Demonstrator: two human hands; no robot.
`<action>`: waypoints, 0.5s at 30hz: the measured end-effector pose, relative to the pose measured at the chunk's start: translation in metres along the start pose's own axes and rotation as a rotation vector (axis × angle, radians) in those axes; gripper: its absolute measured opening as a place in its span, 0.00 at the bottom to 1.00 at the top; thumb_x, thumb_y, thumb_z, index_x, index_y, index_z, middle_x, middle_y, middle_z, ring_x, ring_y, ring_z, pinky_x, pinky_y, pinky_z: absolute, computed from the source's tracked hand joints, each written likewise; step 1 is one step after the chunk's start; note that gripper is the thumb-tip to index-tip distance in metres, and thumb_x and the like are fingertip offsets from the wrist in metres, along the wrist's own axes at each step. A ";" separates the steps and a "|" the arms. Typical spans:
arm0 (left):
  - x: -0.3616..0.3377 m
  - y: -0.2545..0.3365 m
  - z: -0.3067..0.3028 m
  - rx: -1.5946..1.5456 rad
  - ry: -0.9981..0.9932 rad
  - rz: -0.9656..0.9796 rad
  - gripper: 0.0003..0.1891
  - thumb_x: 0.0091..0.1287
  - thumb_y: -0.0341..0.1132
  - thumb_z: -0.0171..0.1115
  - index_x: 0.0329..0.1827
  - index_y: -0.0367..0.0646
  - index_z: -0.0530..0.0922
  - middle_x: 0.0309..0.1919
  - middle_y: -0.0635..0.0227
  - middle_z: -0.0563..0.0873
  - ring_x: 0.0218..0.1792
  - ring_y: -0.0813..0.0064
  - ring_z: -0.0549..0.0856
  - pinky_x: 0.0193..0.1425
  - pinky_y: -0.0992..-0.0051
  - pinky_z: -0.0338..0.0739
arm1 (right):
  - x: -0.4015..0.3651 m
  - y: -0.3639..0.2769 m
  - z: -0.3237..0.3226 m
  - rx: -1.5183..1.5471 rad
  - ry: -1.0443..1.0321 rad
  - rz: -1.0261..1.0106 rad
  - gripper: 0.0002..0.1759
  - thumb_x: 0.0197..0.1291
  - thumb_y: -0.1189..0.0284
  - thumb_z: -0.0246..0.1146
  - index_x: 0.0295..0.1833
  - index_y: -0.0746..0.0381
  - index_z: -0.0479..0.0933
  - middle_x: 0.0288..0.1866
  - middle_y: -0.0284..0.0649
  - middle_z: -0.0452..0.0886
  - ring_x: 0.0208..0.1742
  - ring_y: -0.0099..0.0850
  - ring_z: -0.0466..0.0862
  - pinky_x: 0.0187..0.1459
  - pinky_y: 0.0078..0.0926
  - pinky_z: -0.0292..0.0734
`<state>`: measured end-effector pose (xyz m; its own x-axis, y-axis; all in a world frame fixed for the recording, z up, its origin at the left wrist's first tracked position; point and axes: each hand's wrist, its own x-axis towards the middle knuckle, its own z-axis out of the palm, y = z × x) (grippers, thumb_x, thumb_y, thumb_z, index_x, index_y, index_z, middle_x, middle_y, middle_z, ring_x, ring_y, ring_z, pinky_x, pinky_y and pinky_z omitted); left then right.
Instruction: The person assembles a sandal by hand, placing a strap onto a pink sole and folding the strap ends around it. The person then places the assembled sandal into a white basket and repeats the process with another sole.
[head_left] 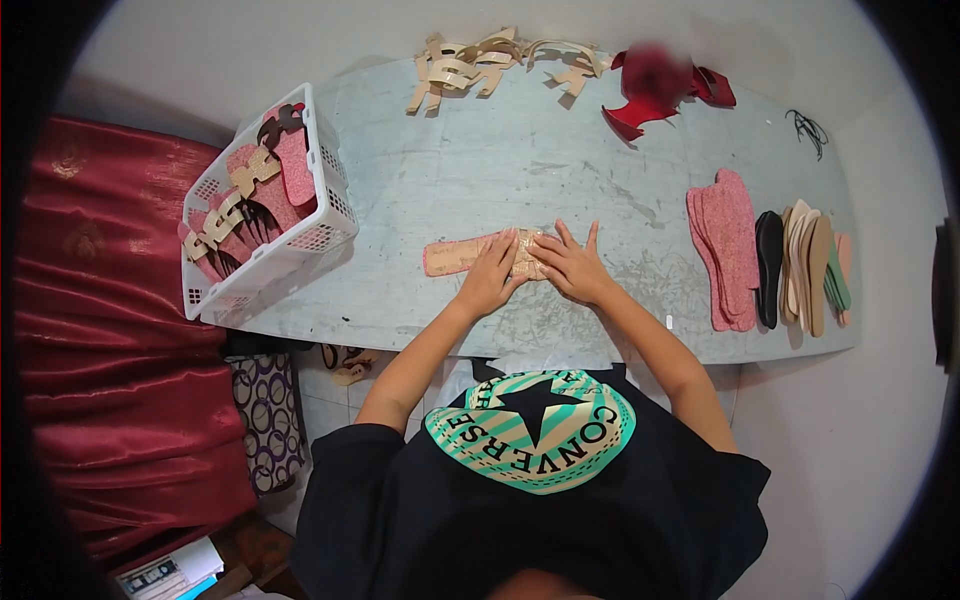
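Note:
A sole-shaped piece, tan on top with a pink edge, lies flat on the pale table near its front edge. My left hand rests on its middle, fingers extended and pointing up and right. On the piece's right part lies my right hand, its fingers spread. Between the hands shows a tan, shiny patch on the piece. The piece's right end is mostly hidden under my right hand.
A white basket of pink soles with straps stands at the left. Cream straps and red pieces lie at the back. Pink soles, a black sole and tan soles are at the right. A black cord lies back right.

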<state>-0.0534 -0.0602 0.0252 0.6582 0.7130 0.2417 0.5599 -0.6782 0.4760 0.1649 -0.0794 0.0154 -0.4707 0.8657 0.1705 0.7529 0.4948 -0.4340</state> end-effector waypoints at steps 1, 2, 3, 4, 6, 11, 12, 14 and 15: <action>-0.001 0.002 0.000 0.006 -0.008 -0.019 0.34 0.64 0.43 0.56 0.66 0.29 0.59 0.68 0.49 0.60 0.69 0.52 0.59 0.72 0.58 0.52 | 0.000 0.000 0.001 0.002 -0.001 -0.006 0.23 0.65 0.60 0.48 0.65 0.46 0.67 0.68 0.29 0.66 0.75 0.44 0.50 0.59 0.77 0.19; 0.000 0.005 0.000 0.012 -0.016 -0.038 0.33 0.64 0.43 0.55 0.66 0.29 0.58 0.68 0.49 0.60 0.69 0.53 0.59 0.72 0.58 0.52 | -0.001 0.000 0.002 0.021 0.005 0.015 0.23 0.65 0.60 0.48 0.65 0.46 0.67 0.68 0.29 0.66 0.75 0.44 0.51 0.59 0.77 0.19; 0.000 0.005 0.001 0.015 -0.013 -0.045 0.33 0.64 0.43 0.55 0.66 0.29 0.58 0.68 0.49 0.60 0.69 0.53 0.59 0.72 0.58 0.52 | -0.001 0.000 0.001 0.041 0.010 0.037 0.23 0.65 0.59 0.48 0.65 0.45 0.67 0.68 0.28 0.66 0.75 0.44 0.51 0.59 0.77 0.19; -0.001 0.007 0.002 0.014 -0.004 -0.071 0.32 0.65 0.42 0.54 0.67 0.30 0.58 0.68 0.50 0.59 0.69 0.53 0.60 0.71 0.57 0.52 | -0.001 -0.001 0.001 0.044 0.006 0.031 0.23 0.65 0.59 0.48 0.65 0.45 0.67 0.68 0.28 0.66 0.75 0.44 0.51 0.59 0.77 0.19; -0.001 0.010 0.006 0.015 0.008 -0.104 0.31 0.66 0.41 0.53 0.68 0.32 0.57 0.69 0.51 0.59 0.69 0.53 0.60 0.71 0.57 0.53 | -0.001 -0.002 -0.002 0.049 0.004 0.054 0.23 0.64 0.59 0.49 0.64 0.45 0.68 0.68 0.27 0.66 0.74 0.44 0.51 0.59 0.77 0.18; -0.001 0.015 0.013 0.039 0.044 -0.178 0.29 0.64 0.35 0.51 0.67 0.31 0.58 0.69 0.51 0.59 0.70 0.56 0.58 0.71 0.58 0.52 | 0.002 -0.004 -0.004 0.038 0.033 0.055 0.21 0.63 0.59 0.51 0.61 0.46 0.72 0.66 0.25 0.69 0.74 0.45 0.53 0.59 0.76 0.18; -0.001 0.017 0.014 0.040 0.046 -0.186 0.29 0.64 0.35 0.51 0.67 0.31 0.58 0.69 0.51 0.59 0.70 0.56 0.58 0.71 0.58 0.52 | 0.002 -0.004 -0.003 0.032 0.042 0.056 0.20 0.63 0.59 0.52 0.60 0.46 0.73 0.65 0.25 0.69 0.74 0.45 0.53 0.59 0.76 0.18; -0.001 0.018 0.015 0.057 0.067 -0.205 0.28 0.64 0.34 0.51 0.67 0.31 0.59 0.69 0.53 0.60 0.70 0.57 0.59 0.71 0.58 0.53 | 0.001 -0.003 -0.001 0.034 0.056 0.047 0.20 0.63 0.59 0.52 0.60 0.46 0.73 0.65 0.25 0.70 0.74 0.44 0.53 0.59 0.76 0.18; -0.001 0.019 0.015 0.056 0.067 -0.212 0.28 0.64 0.34 0.51 0.67 0.31 0.59 0.69 0.53 0.60 0.70 0.57 0.59 0.71 0.58 0.53 | 0.002 -0.003 -0.001 0.032 0.077 0.044 0.20 0.62 0.60 0.53 0.59 0.47 0.74 0.64 0.24 0.70 0.74 0.44 0.53 0.59 0.75 0.18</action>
<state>-0.0362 -0.0764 0.0211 0.4887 0.8497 0.1979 0.7104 -0.5192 0.4751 0.1624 -0.0795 0.0181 -0.4001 0.8903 0.2173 0.7565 0.4547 -0.4701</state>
